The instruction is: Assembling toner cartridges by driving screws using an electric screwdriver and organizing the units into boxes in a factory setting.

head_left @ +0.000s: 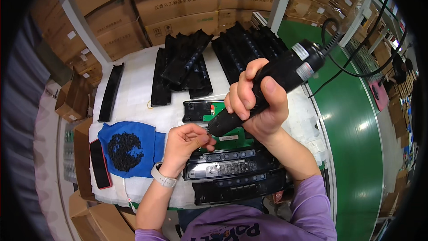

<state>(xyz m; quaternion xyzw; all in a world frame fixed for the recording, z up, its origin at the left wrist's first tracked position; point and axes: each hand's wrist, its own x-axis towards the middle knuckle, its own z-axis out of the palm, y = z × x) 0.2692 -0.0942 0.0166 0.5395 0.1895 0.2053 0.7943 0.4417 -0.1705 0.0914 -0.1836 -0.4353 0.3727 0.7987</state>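
Observation:
My right hand [263,105] is wrapped round a black corded electric screwdriver [285,69], which slants down to the left. Its tip is over a green circuit board [229,139] set in a black plastic housing [196,111]. At that tip, the fingers of my left hand [183,145] are pinched together; whatever they hold is too small or hidden to make out. Closer to me lie more long black panels [232,167] with rows of round buttons. Left of my left hand, a pile of small dark screws [125,151] rests on a blue cloth [154,147].
Stacks of curved black covers [183,64] lie at the back of the white-covered table [138,102], with a single cover [110,91] at the left. A phone [100,165] is beside the cloth. Cardboard boxes [174,4] rise behind. The screwdriver's cable [332,40] runs off right.

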